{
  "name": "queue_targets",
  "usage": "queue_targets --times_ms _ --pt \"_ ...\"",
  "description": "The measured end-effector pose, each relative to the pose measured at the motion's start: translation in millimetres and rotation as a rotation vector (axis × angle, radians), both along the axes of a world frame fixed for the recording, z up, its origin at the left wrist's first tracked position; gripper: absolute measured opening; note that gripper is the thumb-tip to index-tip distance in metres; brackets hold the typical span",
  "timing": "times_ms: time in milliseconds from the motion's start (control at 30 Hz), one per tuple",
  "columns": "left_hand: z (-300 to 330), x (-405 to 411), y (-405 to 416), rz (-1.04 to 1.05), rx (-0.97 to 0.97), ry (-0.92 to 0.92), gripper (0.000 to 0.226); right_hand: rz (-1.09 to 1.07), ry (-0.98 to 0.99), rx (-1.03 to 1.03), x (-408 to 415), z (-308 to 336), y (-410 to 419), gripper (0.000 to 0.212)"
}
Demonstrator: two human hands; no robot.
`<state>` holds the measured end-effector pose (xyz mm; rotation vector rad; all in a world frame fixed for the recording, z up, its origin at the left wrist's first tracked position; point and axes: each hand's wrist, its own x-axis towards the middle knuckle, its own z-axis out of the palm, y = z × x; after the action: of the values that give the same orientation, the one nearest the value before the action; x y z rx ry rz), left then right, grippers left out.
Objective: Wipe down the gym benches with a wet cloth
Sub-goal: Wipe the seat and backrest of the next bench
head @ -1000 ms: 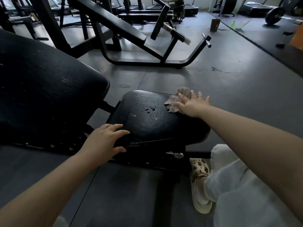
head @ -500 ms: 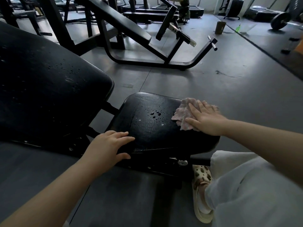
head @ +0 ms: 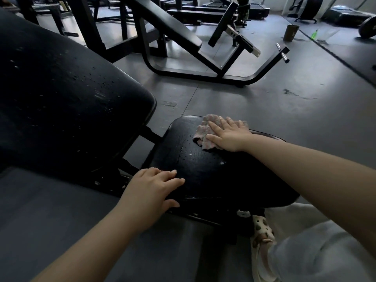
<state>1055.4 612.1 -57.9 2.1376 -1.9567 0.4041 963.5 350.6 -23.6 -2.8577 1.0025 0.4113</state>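
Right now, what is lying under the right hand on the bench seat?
Under the right hand lies a pinkish cloth, pressed flat on the black seat pad. Its left part sticks out; whatever lies beneath the palm is covered.

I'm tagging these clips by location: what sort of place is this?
Very likely a gym: a black padded bench seat being wiped, an incline bench frame on the rubber floor, and a weight plate at far right.

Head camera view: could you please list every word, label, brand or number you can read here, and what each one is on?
None can be read.
Seat pad and back pad: water droplets only, no lettering visible.
Cloth under the right hand: no print visible.
Brown cup on the floor: too small to tell.
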Motion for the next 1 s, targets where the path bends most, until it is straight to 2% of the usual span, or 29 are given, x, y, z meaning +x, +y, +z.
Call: queue_targets --times_ms 500,767,1000 --pt "-4.9 -1.4 0.9 0.019 -0.038 0.003 0.068 0.022 -0.056 0.038 96.1 -9.7 36.5 0.062" --pt "-4.3 -2.7 3.1 0.042 -0.028 -0.011 0.067 0.135 -0.057 0.031 66.6 -9.1 23.5 0.061" --pt "-1.0 -1.9 2.6 0.028 -0.027 -0.033 0.064 0.163 -0.042 0.025 -5.3 1.1 5.0 0.058"
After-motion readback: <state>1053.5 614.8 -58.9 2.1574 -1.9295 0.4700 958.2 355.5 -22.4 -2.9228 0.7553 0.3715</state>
